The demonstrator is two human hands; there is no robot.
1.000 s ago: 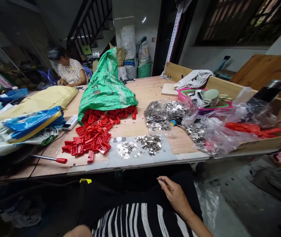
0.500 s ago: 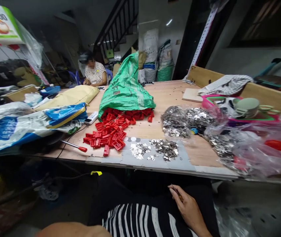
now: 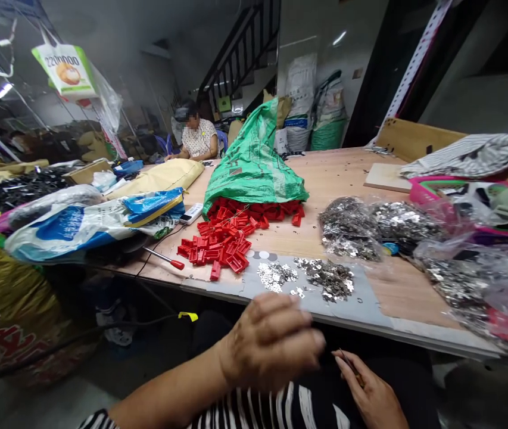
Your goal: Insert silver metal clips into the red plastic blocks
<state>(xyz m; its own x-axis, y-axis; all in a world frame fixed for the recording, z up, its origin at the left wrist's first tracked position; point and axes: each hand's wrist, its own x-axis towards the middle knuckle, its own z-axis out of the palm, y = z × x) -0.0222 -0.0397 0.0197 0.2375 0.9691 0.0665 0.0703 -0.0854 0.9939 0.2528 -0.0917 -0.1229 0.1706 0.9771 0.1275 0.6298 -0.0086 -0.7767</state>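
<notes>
We find the thin pin-like piece below the bench edge, over the lap, pinched between thumb and forefinger of the right hand. The left hand hangs just beside it, back upward and fingers curled. It is blurred, and we cannot tell whether it holds anything.

Risks, in our judgement:

1. Loss of the piece. The pinch takes only its end, and the piece sits off the bench. A knock from the left hand could send it into the dark striped clothing or to the floor, where it would be hard to find.
2. Pricked finger. The piece looks slender and the two hands are close.
3. Spilled stock. The two loose heaps of small metal parts lie near the bench edge. A sleeve or wrist rising past that edge could sweep them off.
4. Mixed stock. The red plastic clips spilling from the green sack lie just beside the heaps, and a careless push could merge them.
</notes>
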